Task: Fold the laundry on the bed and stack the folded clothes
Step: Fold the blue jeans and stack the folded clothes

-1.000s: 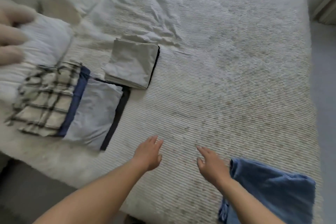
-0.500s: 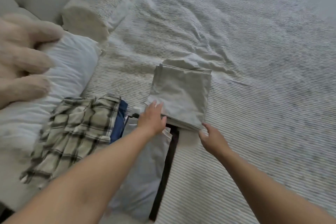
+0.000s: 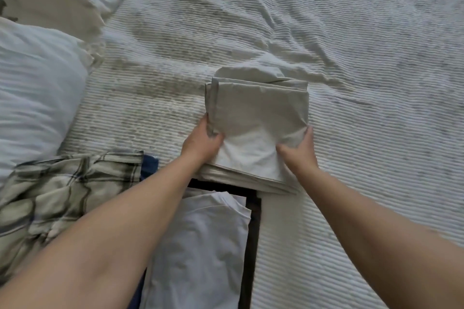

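A folded beige cloth point(image 3: 258, 113) lies on the ribbed white bedspread point(image 3: 351, 83) in the middle of the view. My left hand point(image 3: 202, 142) grips its near left edge, thumb on top. My right hand point(image 3: 300, 149) grips its near right edge. Just in front lies a folded light grey garment point(image 3: 200, 246) on top of a black one point(image 3: 252, 233). A folded plaid garment point(image 3: 62, 198) sits to the left, over a dark blue piece point(image 3: 150, 167).
A white pillow point(image 3: 32, 98) lies at the left and a cream pillow point(image 3: 52, 0) behind it. The bedspread stretches wrinkled to the right and far side.
Both hands reached from the near bed edge to the beige cloth and took hold of its near edge. The view moved closer; the blue garment at the lower right is out of frame.
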